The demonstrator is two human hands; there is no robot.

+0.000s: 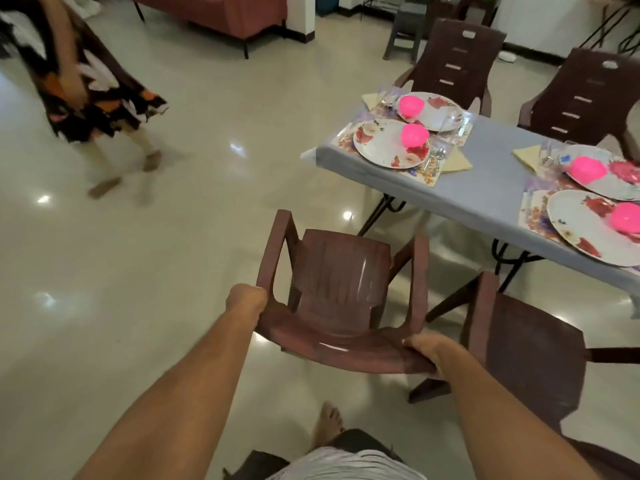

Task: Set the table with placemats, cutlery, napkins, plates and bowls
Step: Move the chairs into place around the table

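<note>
I have a brown chair (341,289) by its back, one grip at each end. My left hand (246,301) curls round the back's left corner where the armrest joins; my right hand (427,351) wraps the right end of the top rail, fingers under its edge. The chair stands on the floor (173,237), seat facing away from me, short of the surface (485,188) and off its near left corner.

The surface has a pale blue cover and four settings. Toward its left end, two flowered plates (389,143) lie on placemats (431,176), each carrying a pink bowl (414,135). Cutlery (434,157) and a yellow napkin (455,162) lie just right of the nearer plate. Toward the right end are two more plates and bowls, with another napkin beside them.

A second chair (530,341) stands just right of mine, at the surface's near side. Two more (457,60) stand at its far side. Left of the surface, across the floor, a person in a patterned dress (93,98) is blurred.
</note>
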